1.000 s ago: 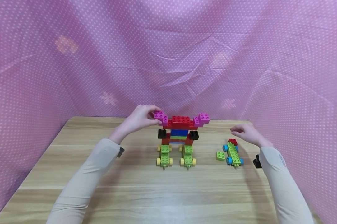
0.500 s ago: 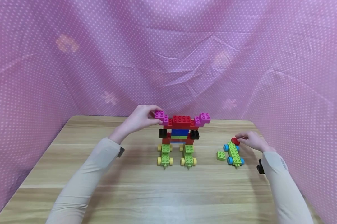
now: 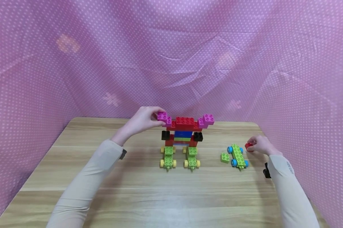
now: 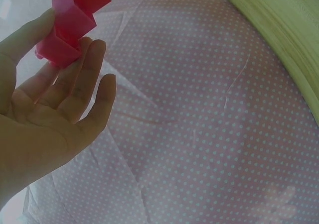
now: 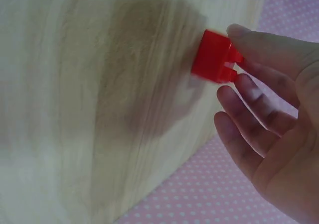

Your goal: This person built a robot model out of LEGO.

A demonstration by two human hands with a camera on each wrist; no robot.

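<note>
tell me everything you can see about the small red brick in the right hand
The small red brick is a glossy plastic toy block, squarish, with a notch on the edge facing the palm. The right hand pinches it between thumb and fingertips, low over the wooden table near its right edge. It sits just right of the green wheeled base, apart from it. Whether it touches the tabletop is unclear.

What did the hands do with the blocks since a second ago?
The right hand came down onto the small red brick on the back of the green wheeled car, pinched it, pulled it off and carried it to the right. The left hand kept its grip on the pink brick of the tall build. The loose green brick stayed put.
</note>
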